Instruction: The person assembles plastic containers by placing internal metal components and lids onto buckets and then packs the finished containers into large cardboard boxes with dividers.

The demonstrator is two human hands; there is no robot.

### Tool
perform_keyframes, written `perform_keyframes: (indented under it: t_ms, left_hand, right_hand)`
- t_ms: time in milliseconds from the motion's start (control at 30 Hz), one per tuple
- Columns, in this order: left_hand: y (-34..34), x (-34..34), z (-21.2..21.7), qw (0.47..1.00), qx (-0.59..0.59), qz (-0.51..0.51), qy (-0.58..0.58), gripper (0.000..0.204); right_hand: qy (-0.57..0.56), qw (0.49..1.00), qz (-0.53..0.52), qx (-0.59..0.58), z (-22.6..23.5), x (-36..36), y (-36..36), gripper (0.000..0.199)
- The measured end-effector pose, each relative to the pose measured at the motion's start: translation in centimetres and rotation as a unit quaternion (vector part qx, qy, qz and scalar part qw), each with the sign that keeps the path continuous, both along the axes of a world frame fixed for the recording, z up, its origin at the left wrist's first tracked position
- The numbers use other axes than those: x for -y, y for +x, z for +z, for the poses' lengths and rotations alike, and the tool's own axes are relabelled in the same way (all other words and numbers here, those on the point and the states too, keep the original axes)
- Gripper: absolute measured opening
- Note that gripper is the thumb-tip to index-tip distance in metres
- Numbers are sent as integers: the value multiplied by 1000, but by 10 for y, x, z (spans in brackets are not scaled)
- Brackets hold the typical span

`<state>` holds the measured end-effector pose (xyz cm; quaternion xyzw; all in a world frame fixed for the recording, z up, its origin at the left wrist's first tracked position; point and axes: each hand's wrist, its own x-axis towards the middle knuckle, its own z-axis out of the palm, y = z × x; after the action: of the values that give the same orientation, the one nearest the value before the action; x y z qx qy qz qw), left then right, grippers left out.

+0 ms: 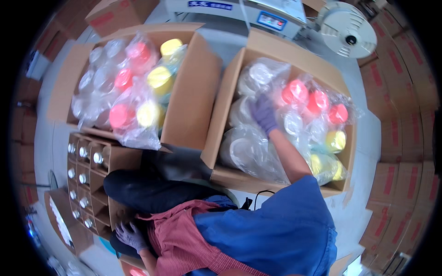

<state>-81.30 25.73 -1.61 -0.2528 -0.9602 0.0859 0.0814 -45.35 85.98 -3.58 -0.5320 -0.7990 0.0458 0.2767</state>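
Note:
My right hand [263, 112], in a purple-grey glove, reaches into the right-hand carton [212, 133] among containers in clear plastic bags. It touches or hovers beside a bagged clear container [241, 110]; its fingers are blurred, so any grip cannot be made out. Around it lie bagged containers with pink-red lids [294, 92] and yellow lids [335, 141]. My left hand [130, 237], gloved alike, lies with fingers spread by my dark-trousered leg, close to a divided cardboard box [124, 158]. Several clear bottles with white caps [98, 158] stand in that box's compartments.
Beyond the divided box stands another open carton [191, 92] full of bagged containers with clear, pink-red and yellow tops. A pale machine [271, 20] and a white round fan-like object [347, 30] are at the far side. Stacked cartons [396, 138] line the right.

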Motion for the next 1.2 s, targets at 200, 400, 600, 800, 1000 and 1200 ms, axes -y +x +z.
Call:
perform_keyframes:
  t_ms: [200,400,600,800,1000,1200]
  left_hand:
    - [11,-25,47,971,-40,-28,235,42]
    - [55,64,23,931,-19,148,334,45]
    - [72,67,5,853,-32,194,484,57]
    - [197,208,-33,840,-106,483,224,63]
    - [204,274,20,696,-193,475,502,32]
    - [56,315,-41,507,-10,444,739,32]
  right_hand:
    - [-37,993,26,107,-23,7,21,89]
    - [26,935,320,151,107,71,-111,55]
    - [-55,606,793,26,192,269,-267,52]
    - [2,408,904,128,173,387,-309,52]
    - [18,404,888,221,157,404,-329,49]
    - [8,394,885,249,152,432,-343,48]
